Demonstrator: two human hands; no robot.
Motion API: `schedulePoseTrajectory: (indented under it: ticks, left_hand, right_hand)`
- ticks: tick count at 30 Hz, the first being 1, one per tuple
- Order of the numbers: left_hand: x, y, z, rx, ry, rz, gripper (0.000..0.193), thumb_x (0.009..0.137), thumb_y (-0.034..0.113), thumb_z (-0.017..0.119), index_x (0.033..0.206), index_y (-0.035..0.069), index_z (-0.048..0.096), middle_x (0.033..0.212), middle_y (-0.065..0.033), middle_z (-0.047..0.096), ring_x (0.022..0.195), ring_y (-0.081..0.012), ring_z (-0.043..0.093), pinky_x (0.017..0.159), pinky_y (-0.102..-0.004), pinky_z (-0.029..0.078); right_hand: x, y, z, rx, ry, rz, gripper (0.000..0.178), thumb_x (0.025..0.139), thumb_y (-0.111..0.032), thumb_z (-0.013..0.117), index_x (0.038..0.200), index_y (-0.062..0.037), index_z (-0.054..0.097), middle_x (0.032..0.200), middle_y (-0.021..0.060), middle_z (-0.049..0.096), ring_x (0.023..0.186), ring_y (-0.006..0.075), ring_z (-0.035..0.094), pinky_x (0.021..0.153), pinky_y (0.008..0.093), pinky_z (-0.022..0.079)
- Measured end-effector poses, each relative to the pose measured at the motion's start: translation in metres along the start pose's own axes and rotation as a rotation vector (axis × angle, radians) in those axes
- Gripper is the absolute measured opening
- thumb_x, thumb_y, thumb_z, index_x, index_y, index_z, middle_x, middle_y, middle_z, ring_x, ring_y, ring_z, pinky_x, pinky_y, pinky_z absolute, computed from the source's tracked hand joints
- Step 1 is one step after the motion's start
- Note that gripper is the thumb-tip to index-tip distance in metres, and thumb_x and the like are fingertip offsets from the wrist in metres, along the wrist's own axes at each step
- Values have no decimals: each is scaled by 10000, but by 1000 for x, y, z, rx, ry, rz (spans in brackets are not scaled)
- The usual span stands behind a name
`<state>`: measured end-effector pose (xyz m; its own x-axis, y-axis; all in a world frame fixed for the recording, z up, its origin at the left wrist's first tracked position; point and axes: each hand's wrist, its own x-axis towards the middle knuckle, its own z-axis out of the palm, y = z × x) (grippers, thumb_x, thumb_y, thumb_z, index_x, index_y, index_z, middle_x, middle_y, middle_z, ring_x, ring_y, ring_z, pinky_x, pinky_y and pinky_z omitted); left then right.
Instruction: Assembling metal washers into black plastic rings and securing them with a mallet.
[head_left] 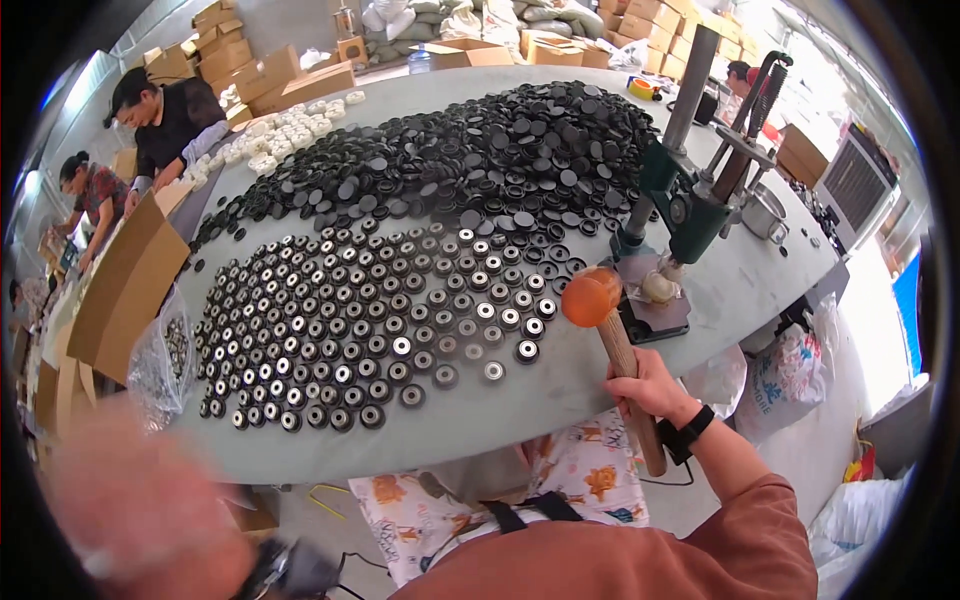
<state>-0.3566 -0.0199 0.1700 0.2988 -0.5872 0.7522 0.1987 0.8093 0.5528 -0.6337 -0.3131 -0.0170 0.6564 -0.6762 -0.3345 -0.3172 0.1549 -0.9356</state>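
Observation:
My right hand (648, 388) is wrapped round the wooden handle of a mallet (592, 297) with a rounded orange head. The mallet's head is raised beside the base of a green hand press (688, 212), where a cream-coloured knob-like piece (660, 287) sits. Close to the lower left edge, my left hand (150, 500) is smeared by motion, and its fingers cannot be made out. Many black round parts with shiny metal rings (345, 375) lie spread in rows over the left of the table (480, 405). Behind them is a heap of black round caps (520, 140).
White round parts (285, 135) lie at the table's far left. An open cardboard box (130, 280) and a clear plastic bag (165, 355) of small metal parts adjoin its left edge. A metal clamp ring (763, 214) lies right of the press. Other people (165, 125) work at the left.

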Motion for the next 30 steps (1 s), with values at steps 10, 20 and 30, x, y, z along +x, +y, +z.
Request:
schedulePoseTrajectory:
  ticks: [10, 20, 30]
  left_hand:
    - [1, -228, -60, 1223, -319, -456, 208, 769, 128, 665, 942, 14, 648, 830, -110, 632, 728, -210, 612, 627, -295, 492]
    - [66, -354, -63, 1637, -565, -524, 210, 761, 216, 638, 925, 92, 677, 875, -95, 634, 851, -287, 613, 729, -400, 490]
    - [87, -430, -58, 1705, -894, -562, 235, 666, 136, 654, 891, 85, 696, 854, -142, 660, 849, -323, 622, 770, -409, 504]
  right_hand:
    - [-9, 7, -3, 59, 42, -17, 173, 732, -38, 649, 807, 10, 501, 622, 51, 534, 468, 131, 552, 426, 277, 469]
    - [-15, 26, -19, 149, -29, -177, 142, 722, -36, 660, 766, -4, 528, 572, 33, 551, 489, 98, 544, 461, 255, 438]
    - [-5, 32, -30, -127, -35, -468, 241, 687, -104, 682, 900, -12, 613, 704, 84, 642, 589, 175, 624, 576, 274, 482]
